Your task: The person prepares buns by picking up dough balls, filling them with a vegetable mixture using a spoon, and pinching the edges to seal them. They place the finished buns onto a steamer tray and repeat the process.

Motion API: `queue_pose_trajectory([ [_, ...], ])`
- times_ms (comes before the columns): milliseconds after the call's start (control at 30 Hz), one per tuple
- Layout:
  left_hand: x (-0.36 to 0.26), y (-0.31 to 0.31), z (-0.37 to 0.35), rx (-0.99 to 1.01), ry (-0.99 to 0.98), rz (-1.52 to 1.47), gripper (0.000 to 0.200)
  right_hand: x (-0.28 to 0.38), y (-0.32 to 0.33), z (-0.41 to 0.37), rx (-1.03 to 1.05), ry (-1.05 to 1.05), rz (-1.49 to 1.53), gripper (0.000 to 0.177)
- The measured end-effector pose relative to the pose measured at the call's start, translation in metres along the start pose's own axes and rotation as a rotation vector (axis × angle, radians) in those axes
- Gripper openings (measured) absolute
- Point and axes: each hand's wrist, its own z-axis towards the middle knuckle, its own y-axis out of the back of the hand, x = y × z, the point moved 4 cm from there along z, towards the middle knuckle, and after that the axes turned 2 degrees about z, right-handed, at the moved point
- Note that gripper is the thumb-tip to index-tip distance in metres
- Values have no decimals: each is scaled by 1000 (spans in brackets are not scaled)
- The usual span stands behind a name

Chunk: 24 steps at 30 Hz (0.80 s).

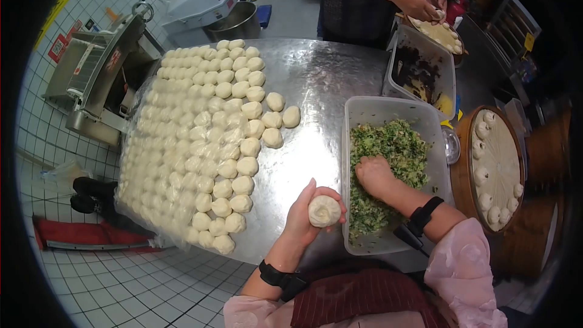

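In the palm of my left hand (pixel 299 215), just left of the filling tub, rests a round dough wrapper (pixel 324 211) with a dimpled middle; my fingers curl around its far side. My right hand (pixel 374 176) reaches into the chopped green vegetable filling (pixel 392 146), its fingers curled into the mix and the tips hidden. A translucent plastic tub (pixel 440 191) holds that filling. To the left, many dough balls (pixel 241 184) lie in rows on the steel table (pixel 303 73), many of them under clear plastic film (pixel 182 140).
A round bamboo steamer (pixel 505 146) with filled buns along its edge stands at right. Behind the tub sits another tub (pixel 388 85) with dark filling. Across the table a co-worker's hands (pixel 419 5) handle dough over another steamer (pixel 440 35). A mixer (pixel 200 9) stands at the back.
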Motion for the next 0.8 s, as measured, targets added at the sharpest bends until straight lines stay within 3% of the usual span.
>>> queue_pose_trajectory([
  [167,-1,-7,-4,-2,3,29,58,-7,4,1,-47,-17,41,11],
  [267,-3,-11,-6,-28,-11,71,57,-12,50,-11,-186,-74,279,7],
  [333,-3,-16,-7,-46,-18,90,56,-17,78,-23,-246,-157,754,7],
  [367,-5,-20,-8,-94,-30,112,55,-17,93,-31,-248,-155,750,7],
  [433,-5,-30,-7,-133,-46,135,54,-13,108,-49,-35,-192,1314,11],
  [700,12,-79,1,-64,-70,226,50,14,171,-106,-187,4,1116,6],
  [800,23,-93,0,-47,-74,285,49,17,175,-120,-363,144,707,12],
])
